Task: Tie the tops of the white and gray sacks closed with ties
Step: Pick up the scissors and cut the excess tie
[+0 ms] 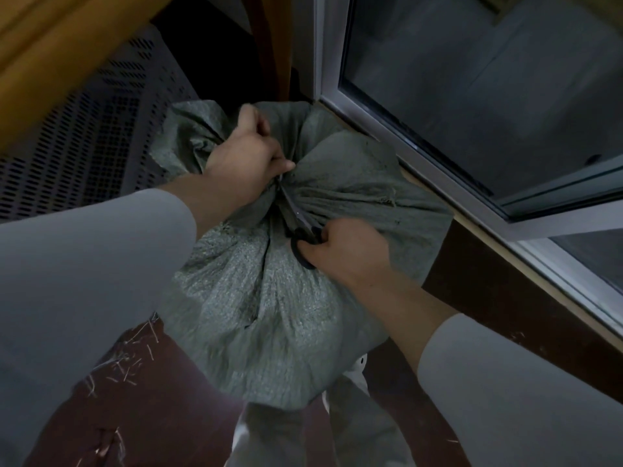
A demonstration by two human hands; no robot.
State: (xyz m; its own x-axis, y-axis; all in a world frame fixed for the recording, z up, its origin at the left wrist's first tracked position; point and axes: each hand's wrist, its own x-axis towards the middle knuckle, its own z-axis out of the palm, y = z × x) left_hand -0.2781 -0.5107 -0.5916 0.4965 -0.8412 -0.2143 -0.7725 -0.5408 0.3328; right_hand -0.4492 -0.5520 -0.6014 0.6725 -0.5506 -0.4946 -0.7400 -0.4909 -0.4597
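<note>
A full gray woven sack (269,315) stands in the middle of the head view, its top bunched into a neck. My left hand (246,160) grips that gathered neck from the upper left. My right hand (344,254) holds black-handled scissors (298,227), fingers through the loops, with the blades pointing up along the neck toward my left hand. The loose sack mouth (337,156) fans out behind and to the right. Any tie around the neck is hidden by the folds and my left hand.
A metal window frame (387,143) and a dark wooden sill (505,291) run close along the sack's right side. A perforated metal panel (84,136) lies at the left. Straw bits lie on the dark red floor (135,382). Something white (354,372) shows under the sack.
</note>
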